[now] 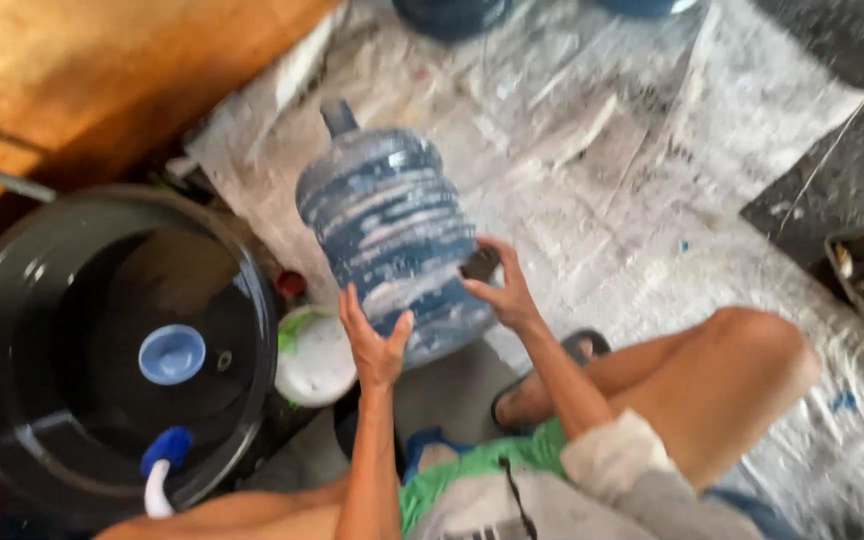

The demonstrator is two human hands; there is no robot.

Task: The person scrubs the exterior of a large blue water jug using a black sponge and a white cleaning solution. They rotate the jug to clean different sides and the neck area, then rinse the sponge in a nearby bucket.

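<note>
Just above the person's bent knees and green shorts, the two hands clasp a large blue water jug [392, 235] between them. The left hand [375, 345] is spread flat, fingers up, against the near left side of the jug's base end; the right hand [500, 290] presses its open palm and fingers on the right side of the base. Neither hand closes around anything: they squeeze the jug from opposite sides. The jug is tilted, its narrow neck pointing away and up toward the far left, its ribbed body above the floor, and whether its base touches the floor I cannot tell, since the view is blurred.

It looks like a stiff, thin plastic bottle, bulky and, if empty as it seems, light for its size; the smooth ribbed wall looks slippery, so a two-sided palm hold at the base, or one hand at the neck, would seem the surest grip.

Just left of the left hand sits a small white bowl-like container [315, 355], and beside that a big black barrel [12, 330] holding water, with a blue cap [171, 354] floating inside and a blue-and-white scoop handle [159, 470] at its near rim. Farther out, crumpled sheeting [652, 170] covers the floor, and more blue jugs [452, 15] stand at the far edge
</note>
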